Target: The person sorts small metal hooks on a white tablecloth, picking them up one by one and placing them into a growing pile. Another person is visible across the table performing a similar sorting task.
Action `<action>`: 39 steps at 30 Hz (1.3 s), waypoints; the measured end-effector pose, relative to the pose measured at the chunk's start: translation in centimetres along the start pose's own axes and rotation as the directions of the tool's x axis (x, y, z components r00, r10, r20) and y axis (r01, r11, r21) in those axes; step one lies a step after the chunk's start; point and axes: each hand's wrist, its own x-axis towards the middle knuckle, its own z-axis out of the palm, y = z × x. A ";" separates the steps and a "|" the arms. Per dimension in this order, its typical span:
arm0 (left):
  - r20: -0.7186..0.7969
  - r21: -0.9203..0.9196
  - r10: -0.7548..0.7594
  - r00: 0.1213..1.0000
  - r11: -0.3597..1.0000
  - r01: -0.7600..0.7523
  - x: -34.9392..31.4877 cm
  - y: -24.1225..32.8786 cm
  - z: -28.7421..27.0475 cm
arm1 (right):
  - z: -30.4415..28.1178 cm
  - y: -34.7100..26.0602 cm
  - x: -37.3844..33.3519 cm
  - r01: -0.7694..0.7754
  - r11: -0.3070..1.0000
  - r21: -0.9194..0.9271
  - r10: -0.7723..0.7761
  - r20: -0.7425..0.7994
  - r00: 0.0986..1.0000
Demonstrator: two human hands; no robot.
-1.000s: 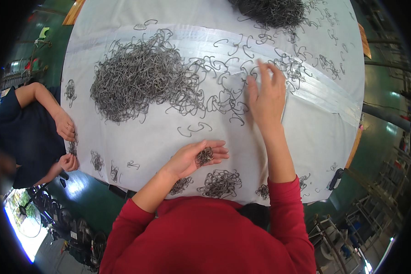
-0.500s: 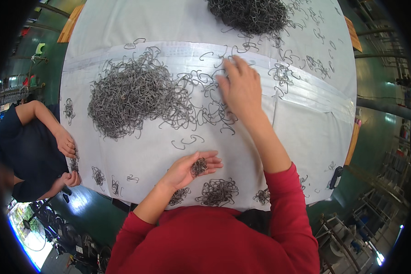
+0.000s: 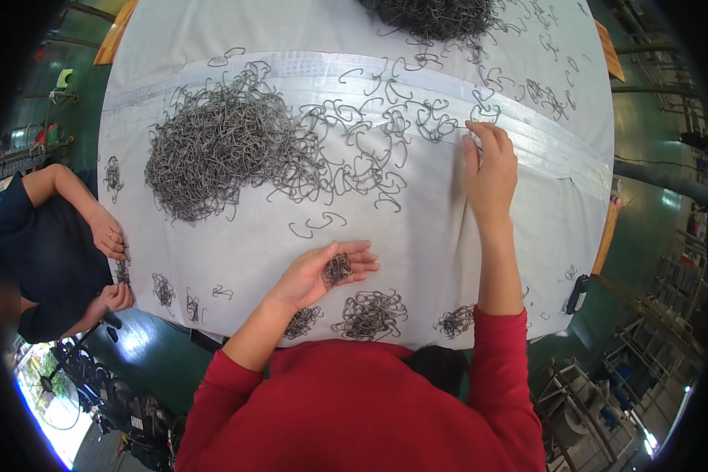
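Observation:
My left hand [image 3: 316,272] lies palm up over the near part of the covered table, its fingers stretched to the right. A clump of dark wire hooks [image 3: 338,269] rests in its palm. Farther off and to the right, my right hand [image 3: 492,173] reaches down at the shiny tape strip. Its fingers and thumb are bent toward each other around a few dark hooks, partly hidden by the fingers. Loose hooks [image 3: 434,122] lie just left of its fingertips. A large heap of hooks [image 3: 220,145] spreads across the left middle, thinning out rightward.
Small piles of hooks [image 3: 370,315] sit along the near edge. Another dark heap [image 3: 436,16] stands at the far side, with scattered hooks to its right. At the left edge, a co-worker's hands [image 3: 112,240] handle a small bunch. A black object [image 3: 577,294] is at the right edge.
My right hand has moved to the right, from the thin end of the heap to the hooks on the tape. The left hand keeps its clump. The view has shifted slightly.

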 end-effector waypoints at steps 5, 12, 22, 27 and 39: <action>-0.005 0.007 0.006 1.000 1.000 -0.006 0.0 0.1 0.2 | 0.1 0.5 4.8 0.005 0.999 0.043 -0.013 0.165 0.986; 0.002 0.010 0.024 1.000 1.000 -0.024 0.0 -0.1 0.0 | 0.5 0.3 8.1 0.135 0.990 -0.039 -0.111 0.373 0.921; 0.017 0.008 0.032 0.999 0.999 -0.032 0.0 -0.3 -0.1 | 0.7 0.6 9.8 0.322 0.945 -0.057 -0.248 0.519 0.818; 0.021 0.005 0.057 0.998 0.998 -0.057 0.0 -0.6 -0.3 | 0.8 1.5 8.7 0.388 0.901 -0.195 -0.233 0.537 0.811; -0.019 -0.166 0.105 0.994 0.980 -0.107 4.0 0.6 4.1 | 0.8 -3.0 -4.7 -0.001 0.667 0.745 0.080 -0.070 0.994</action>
